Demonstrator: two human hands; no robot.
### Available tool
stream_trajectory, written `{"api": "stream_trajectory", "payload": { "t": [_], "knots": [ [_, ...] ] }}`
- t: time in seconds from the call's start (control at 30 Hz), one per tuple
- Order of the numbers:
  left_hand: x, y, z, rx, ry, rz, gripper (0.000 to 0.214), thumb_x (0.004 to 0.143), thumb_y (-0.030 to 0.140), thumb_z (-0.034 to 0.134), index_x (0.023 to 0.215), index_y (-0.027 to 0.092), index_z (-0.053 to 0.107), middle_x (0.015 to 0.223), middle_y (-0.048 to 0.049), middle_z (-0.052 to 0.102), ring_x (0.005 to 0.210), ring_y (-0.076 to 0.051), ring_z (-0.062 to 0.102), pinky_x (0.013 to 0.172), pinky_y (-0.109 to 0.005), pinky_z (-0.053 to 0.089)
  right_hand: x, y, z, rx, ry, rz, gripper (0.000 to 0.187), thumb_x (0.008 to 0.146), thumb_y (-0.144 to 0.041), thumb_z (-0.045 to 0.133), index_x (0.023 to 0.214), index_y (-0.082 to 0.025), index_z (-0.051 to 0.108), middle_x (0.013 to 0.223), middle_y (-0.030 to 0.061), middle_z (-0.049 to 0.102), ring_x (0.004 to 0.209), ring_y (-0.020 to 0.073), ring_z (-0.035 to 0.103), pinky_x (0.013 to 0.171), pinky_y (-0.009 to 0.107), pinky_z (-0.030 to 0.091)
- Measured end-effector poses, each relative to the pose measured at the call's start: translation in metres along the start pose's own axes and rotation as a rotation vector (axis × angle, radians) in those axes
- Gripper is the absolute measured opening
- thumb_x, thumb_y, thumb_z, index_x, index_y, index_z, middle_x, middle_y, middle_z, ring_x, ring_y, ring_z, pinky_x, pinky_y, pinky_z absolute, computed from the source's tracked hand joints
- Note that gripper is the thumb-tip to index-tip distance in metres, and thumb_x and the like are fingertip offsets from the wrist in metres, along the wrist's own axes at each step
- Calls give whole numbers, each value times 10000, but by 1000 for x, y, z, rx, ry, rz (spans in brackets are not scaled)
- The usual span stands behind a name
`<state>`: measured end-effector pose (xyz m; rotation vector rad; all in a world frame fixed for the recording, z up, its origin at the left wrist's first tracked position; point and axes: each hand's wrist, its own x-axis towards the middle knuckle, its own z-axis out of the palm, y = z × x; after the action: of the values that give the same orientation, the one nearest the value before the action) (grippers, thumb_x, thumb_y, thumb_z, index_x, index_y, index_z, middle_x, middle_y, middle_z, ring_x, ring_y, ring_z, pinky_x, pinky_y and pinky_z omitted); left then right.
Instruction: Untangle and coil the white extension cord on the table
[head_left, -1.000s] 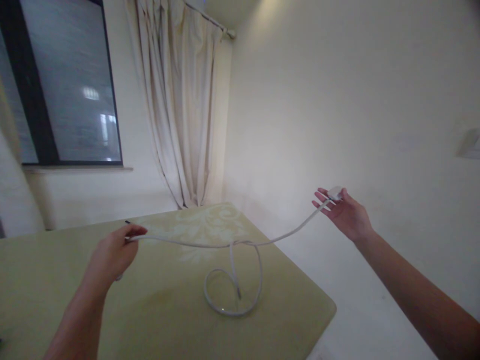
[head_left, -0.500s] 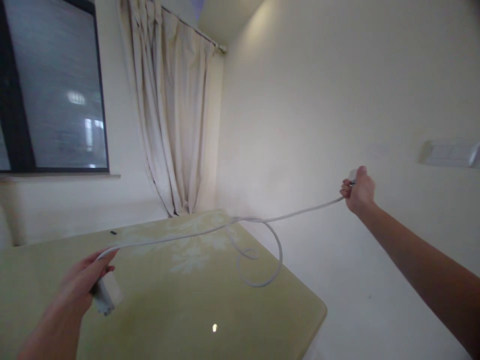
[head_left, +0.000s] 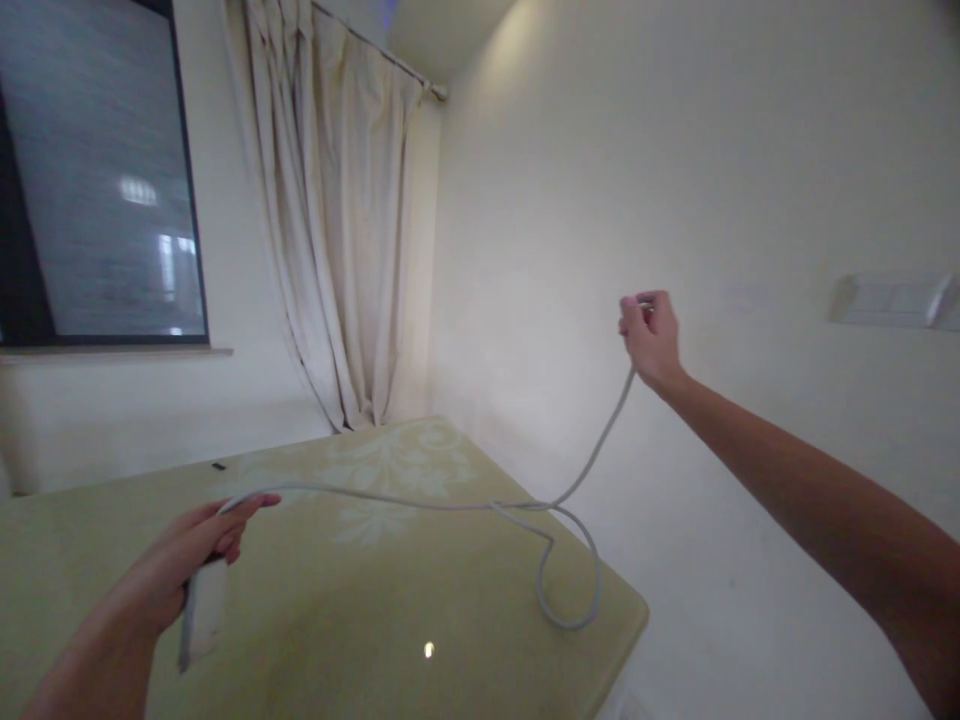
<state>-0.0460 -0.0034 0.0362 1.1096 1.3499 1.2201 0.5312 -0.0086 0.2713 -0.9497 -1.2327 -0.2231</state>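
Observation:
A white power cable [head_left: 450, 505] stretches between my two hands above a glossy yellow-green table [head_left: 360, 640]. My left hand [head_left: 191, 560] is low on the left, closed around a white block [head_left: 204, 610] at one end of the cable. Raised at upper right near the wall, my right hand [head_left: 649, 335] is a fist closed on the cable's other end, which looks like a white plug, mostly hidden. From that fist the cable drops down, then forms a loose loop [head_left: 570, 580] near the table's right corner.
A cream curtain [head_left: 337, 230] hangs in the corner beside a dark window [head_left: 97, 180]. A white wall plate [head_left: 892, 300] is fixed on the right wall. A small dark item [head_left: 218, 466] lies at the table's far edge.
My right hand closed from open fingers to a fist on the cable end and rose up and to the left. My left hand dropped lower, and the loop shifted toward the table's right corner.

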Motion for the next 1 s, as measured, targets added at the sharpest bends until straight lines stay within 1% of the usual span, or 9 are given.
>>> {"api": "stream_trajectory", "payload": {
  "t": [0.1, 0.2, 0.3, 0.43, 0.5, 0.63, 0.77, 0.9, 1.0],
  "knots": [
    [-9, 12, 19, -287, -180, -12, 225, 767, 337, 823, 943, 217, 750, 475, 98, 334, 469, -69, 337, 502, -194, 380, -4, -23, 56, -79, -114, -170, 382, 883, -554, 708, 999, -235, 533, 756, -41, 557, 652, 123, 502, 619, 274, 387],
    [-21, 28, 37, -448, -249, -29, 132, 769, 201, 785, 797, 179, 658, 543, 76, 432, 489, -66, 431, 518, -186, 443, -8, -51, 109, -66, -318, -218, 454, 789, -543, 799, 981, -218, 545, 772, -36, 575, 667, 128, 490, 646, 282, 376],
    [-38, 49, 50, -474, -306, -25, 200, 721, 220, 816, 759, 170, 626, 595, 48, 515, 525, -99, 519, 514, -213, 492, -22, -78, 156, 61, -454, -255, 502, 706, -475, 856, 992, -211, 539, 798, -38, 579, 685, 129, 489, 659, 276, 374],
    [-65, 71, 63, -456, -269, 29, 334, 642, 324, 870, 881, 187, 680, 612, 48, 548, 526, -122, 541, 504, -236, 500, -76, -102, 199, 311, -632, -220, 366, 781, -434, 782, 983, -212, 573, 794, -41, 557, 712, 132, 494, 663, 263, 382],
    [-73, 75, 68, -370, -229, 125, 425, 656, 414, 873, 971, 193, 694, 633, 55, 568, 491, -91, 482, 492, -214, 461, -114, -110, 210, 455, -649, -100, 368, 769, -431, 801, 987, -208, 605, 817, -34, 585, 723, 129, 508, 674, 262, 398],
    [-75, 70, 76, 23, -184, 279, 506, 773, 646, 740, 970, 183, 687, 620, 43, 568, 486, -93, 429, 458, -207, 346, -187, -126, 214, 890, -568, 337, 406, 679, -408, 894, 925, -196, 650, 816, -23, 618, 713, 120, 531, 659, 260, 419],
    [-68, 61, 85, 439, -101, 458, 487, 855, 669, 614, 867, 186, 676, 547, 49, 485, 500, -135, 439, 489, -251, 323, -228, -140, 208, 1147, -472, 671, 448, 619, -336, 942, 974, -184, 716, 763, -22, 607, 640, 101, 468, 558, 252, 337],
    [-71, 58, 100, 666, -143, 554, 399, 835, 568, 707, 987, 201, 673, 583, 60, 513, 536, -151, 478, 525, -262, 311, -247, -143, 203, 1343, -451, 797, 408, 617, -294, 950, 934, -192, 713, 722, -41, 571, 601, 84, 447, 547, 239, 340],
    [-78, 57, 114, 729, -187, 573, 356, 943, 552, 577, 886, 210, 660, 608, 34, 554, 551, -150, 494, 542, -269, 294, -250, -137, 203, 1336, -505, 789, 395, 634, -303, 951, 935, -208, 713, 746, -40, 588, 630, 95, 498, 594, 241, 400]
  ]
}}
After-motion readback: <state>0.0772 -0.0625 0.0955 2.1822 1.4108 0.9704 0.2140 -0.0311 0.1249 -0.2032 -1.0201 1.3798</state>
